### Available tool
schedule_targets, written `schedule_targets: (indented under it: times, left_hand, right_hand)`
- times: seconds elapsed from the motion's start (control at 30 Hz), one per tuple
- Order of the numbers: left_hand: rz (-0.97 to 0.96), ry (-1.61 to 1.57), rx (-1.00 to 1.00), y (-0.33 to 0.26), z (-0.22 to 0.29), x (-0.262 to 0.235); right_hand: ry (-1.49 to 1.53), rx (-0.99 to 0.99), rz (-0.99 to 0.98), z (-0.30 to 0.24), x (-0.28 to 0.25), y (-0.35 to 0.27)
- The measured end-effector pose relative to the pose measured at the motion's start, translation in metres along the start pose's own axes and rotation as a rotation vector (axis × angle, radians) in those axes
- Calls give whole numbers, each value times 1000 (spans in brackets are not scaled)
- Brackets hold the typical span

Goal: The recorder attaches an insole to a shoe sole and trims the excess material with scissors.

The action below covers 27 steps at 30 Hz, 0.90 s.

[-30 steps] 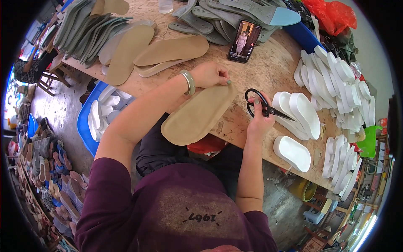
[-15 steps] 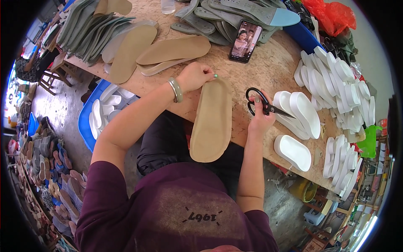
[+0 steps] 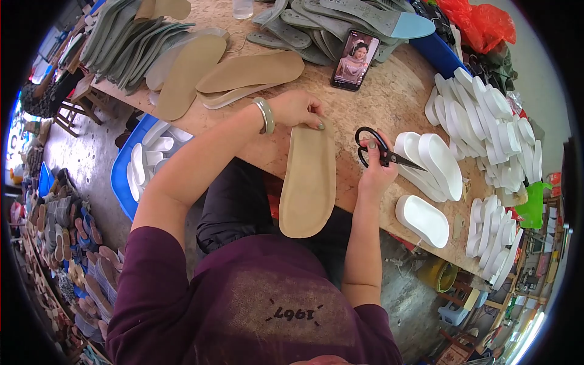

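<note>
A tan insole (image 3: pixel 308 182) lies lengthwise toward me, its far end on the table and its near end sticking out past the edge over my lap. My left hand (image 3: pixel 302 109) pinches the far end between thumb and fingers. To the right, my right hand (image 3: pixel 378 167) is closed around black-handled scissors (image 3: pixel 384 153). Their blades point right, toward white shoe soles (image 3: pixel 441 167). Another white sole (image 3: pixel 423 220) rests nearer, at the table's edge.
Tan insoles (image 3: pixel 249 72) and a grey insole pile (image 3: pixel 125 52) fill the far left. A phone (image 3: pixel 354 59) leans on more grey insoles (image 3: pixel 292 30). White soles (image 3: pixel 486 115) are stacked at right. A blue bin (image 3: pixel 125 173) of white pieces stands below the table's left edge.
My left hand has shifted slightly right along the insole's far end, its thumb now on top. The insole's near end has swung a little right. My right hand and the scissors stay nearly still.
</note>
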State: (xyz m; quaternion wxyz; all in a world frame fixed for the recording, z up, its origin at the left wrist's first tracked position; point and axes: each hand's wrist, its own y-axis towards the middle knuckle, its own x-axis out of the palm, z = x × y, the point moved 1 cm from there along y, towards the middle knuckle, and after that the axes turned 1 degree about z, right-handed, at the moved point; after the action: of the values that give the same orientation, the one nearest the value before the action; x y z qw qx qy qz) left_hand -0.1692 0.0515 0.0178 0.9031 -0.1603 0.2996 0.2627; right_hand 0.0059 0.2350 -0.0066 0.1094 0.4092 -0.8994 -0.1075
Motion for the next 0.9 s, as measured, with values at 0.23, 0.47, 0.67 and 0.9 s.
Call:
schedule_targets:
  times: [0.23,0.47,0.67,0.9]
  left_hand:
    - [51,-8,20,1,-2,4]
    - [15,-122,56,5,-9,6]
    - [-100,-28,135,16,-1,7]
    - [-195,-229,39,16,-10,-5]
  right_hand:
    - [25,-11,-14,-1,0,-1]
    - [-29,-18,-13,-2,0,-1]
    - [0,-13,-10,-2,1,-1]
    - [-21,-16,-17,-1,2,-1]
